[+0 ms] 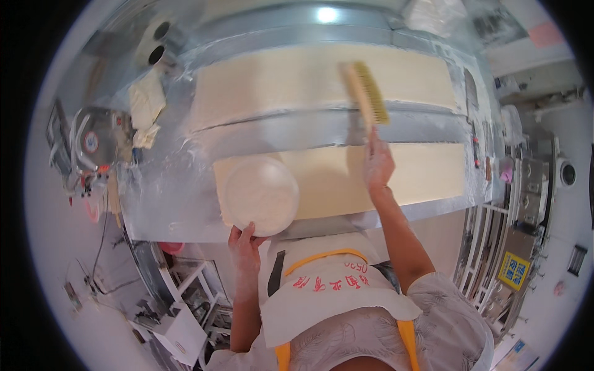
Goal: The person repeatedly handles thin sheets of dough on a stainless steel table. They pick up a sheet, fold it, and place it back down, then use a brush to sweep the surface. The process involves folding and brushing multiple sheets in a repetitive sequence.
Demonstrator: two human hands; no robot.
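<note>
My left hand (246, 243) grips the near rim of a round white bowl (262, 195) that holds white powder, likely flour. The bowl is over the left end of the nearer sheet of dough (334, 181). In my right hand (379, 162) is the handle of a long wooden bench brush (369, 95) with yellowish bristles turned to the right. The brush head spans from the bare metal strip to the farther sheet of dough (278, 83); whether it touches the dough I cannot tell. Both sheets lie flat and long across the metal worktable (167, 199).
A metal machine (97, 139) stands at the table's left edge, beside a crumpled cloth (147, 99). Two metal cylinders (162, 55) are at the back left. A dark blade (470, 88) lies along the right side. A clear plastic bag (434, 16) rests at the back right.
</note>
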